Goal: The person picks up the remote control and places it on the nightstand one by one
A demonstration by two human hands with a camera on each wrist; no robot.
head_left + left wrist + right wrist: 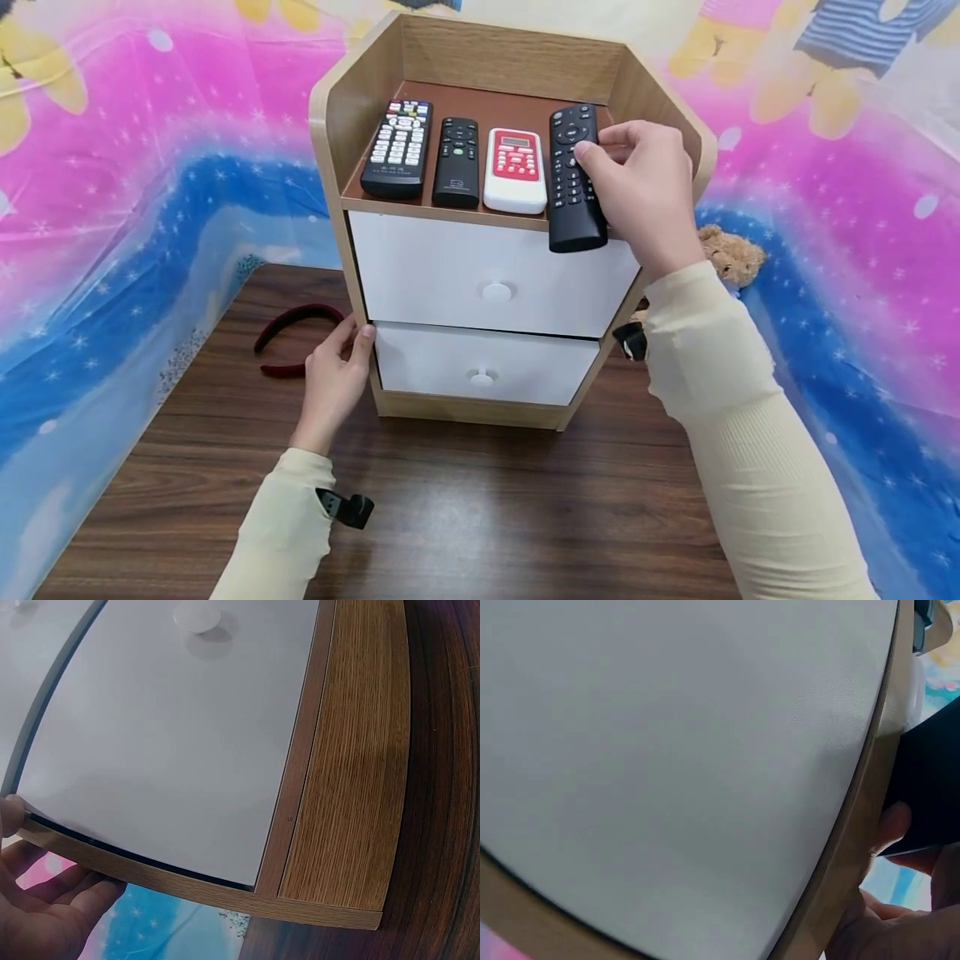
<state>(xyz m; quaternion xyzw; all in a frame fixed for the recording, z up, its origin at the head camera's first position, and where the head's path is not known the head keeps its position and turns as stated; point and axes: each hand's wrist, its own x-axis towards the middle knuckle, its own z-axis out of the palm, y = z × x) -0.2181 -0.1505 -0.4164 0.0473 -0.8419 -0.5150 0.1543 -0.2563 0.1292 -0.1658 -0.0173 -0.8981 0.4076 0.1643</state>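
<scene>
My right hand (648, 187) pinches a long black remote control (576, 179) by its right edge, thumb on top. The remote lies tilted over the front right edge of the cabinet's top tray, its lower end jutting past the edge. Whether it touches the tray is hard to tell. A black remote with white buttons (397, 150), a smaller black remote (457, 162) and a white and red remote (515, 171) lie side by side to its left. My left hand (336, 379) holds the left side edge of the wooden drawer cabinet (468, 414), thumb at the front.
Two white drawers, an upper one (427, 267) and a lower one (427, 358), are closed, each with a round knob. A dark red curved thing (288, 321) lies left of the cabinet on the wooden table (450, 517). A plush toy (733, 254) sits behind at right.
</scene>
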